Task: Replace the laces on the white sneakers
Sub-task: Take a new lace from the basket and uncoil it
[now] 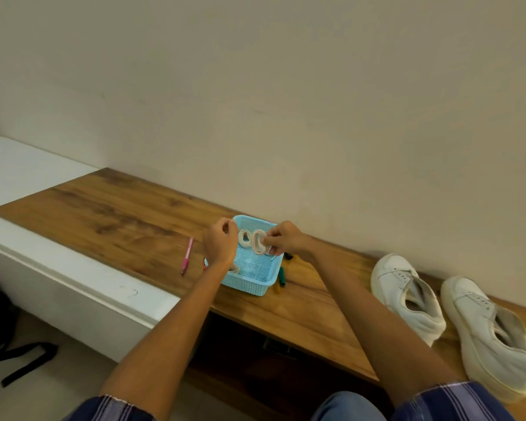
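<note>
While over basket (257,279), lace bundle (258,242) in right grip (281,240).

My fingers (269,238) feel soft woven cloth: the coiled lace (258,242) is matt, off-white. At six o'clock from it, the basket (257,284) is pale blue perforated plastic. The bench top (110,214) is smooth, grained wood. At three o'clock, the sneakers (407,294) look like matt white leather, slightly scuffed.

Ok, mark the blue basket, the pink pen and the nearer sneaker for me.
blue basket (246,285): head view, near front wall.
pink pen (187,254): head view, mid barrel.
nearer sneaker (498,344): head view, outer side panel.
</note>
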Tool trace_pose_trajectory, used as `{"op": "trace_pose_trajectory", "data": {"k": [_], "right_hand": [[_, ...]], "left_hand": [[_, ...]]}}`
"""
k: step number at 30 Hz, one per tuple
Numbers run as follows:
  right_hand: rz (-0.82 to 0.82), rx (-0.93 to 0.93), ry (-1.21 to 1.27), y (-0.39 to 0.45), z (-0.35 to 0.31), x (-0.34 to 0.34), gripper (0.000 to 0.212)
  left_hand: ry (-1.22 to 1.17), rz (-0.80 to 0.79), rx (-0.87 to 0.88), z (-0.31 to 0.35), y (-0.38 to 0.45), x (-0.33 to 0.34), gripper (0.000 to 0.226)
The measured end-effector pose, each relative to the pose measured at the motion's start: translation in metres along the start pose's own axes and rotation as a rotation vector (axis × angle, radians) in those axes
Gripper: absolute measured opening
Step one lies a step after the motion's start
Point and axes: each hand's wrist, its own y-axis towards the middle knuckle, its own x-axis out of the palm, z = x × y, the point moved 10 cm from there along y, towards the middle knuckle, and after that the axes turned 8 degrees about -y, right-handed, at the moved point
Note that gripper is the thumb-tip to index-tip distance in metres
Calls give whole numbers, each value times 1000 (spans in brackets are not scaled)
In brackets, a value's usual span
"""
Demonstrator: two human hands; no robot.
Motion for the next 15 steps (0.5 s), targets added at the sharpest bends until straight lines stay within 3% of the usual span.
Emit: {"op": "trace_pose_trajectory", "data": {"k": [2,6,10,15], "right_hand": [[-138,-55,-175,6,-7,22,19],[-271,-68,-514,21,3,56,41],[-385,-37,-803,25,16,75,36],[-483,-62,-969,23,16,87,24]], "left_hand": [[89,-17,57,-5,3,0,21],[287,-8,94,-19,-1,1,28],[451,-46,56,-32,-3,5,25],[499,-58,66,-36,-1,9,28]]}}
